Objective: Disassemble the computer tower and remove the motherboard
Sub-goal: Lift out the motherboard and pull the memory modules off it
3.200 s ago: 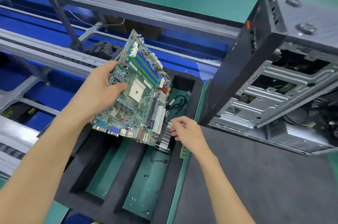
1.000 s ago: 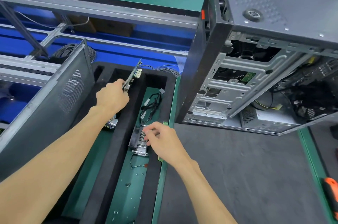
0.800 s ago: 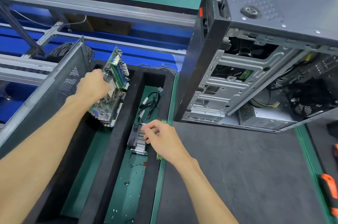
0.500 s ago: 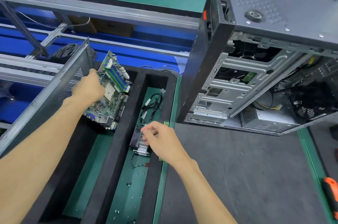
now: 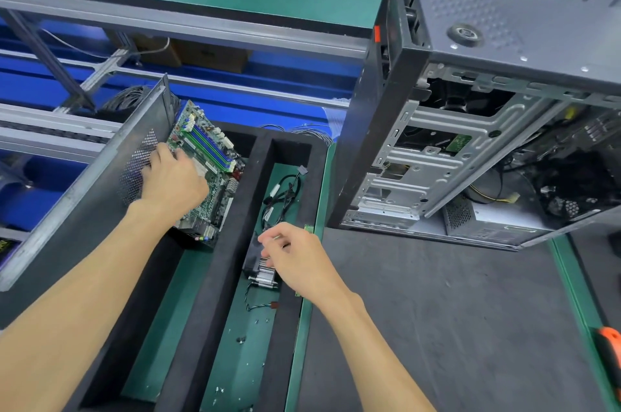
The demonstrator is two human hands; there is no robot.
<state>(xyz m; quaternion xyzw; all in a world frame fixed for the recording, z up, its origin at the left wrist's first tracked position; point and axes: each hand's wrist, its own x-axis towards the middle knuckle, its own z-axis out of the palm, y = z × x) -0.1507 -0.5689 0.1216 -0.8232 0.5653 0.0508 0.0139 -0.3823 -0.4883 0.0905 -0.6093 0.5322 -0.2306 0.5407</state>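
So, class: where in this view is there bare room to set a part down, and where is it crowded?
Free: the grey mat between computer tower and foam tray; the near ends of both tray slots. Crowded: far ends, with motherboard, cables, heatsink.
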